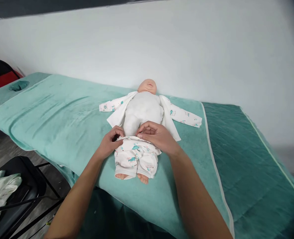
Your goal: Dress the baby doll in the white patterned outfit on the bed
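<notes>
Head view: both hands [160, 136] hold pants [137, 156] on a doll [144, 108].

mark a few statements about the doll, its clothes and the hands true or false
1. The doll lies on its back on the green cover. True.
2. The printed top is fastened shut. False: it lies open at the front.
3. The left hand and right hand are at the waistband of the printed pants. True.
4. The feet are hidden. False: they show below the pant legs.
5. A cloth lies on the black chair. True.
</notes>
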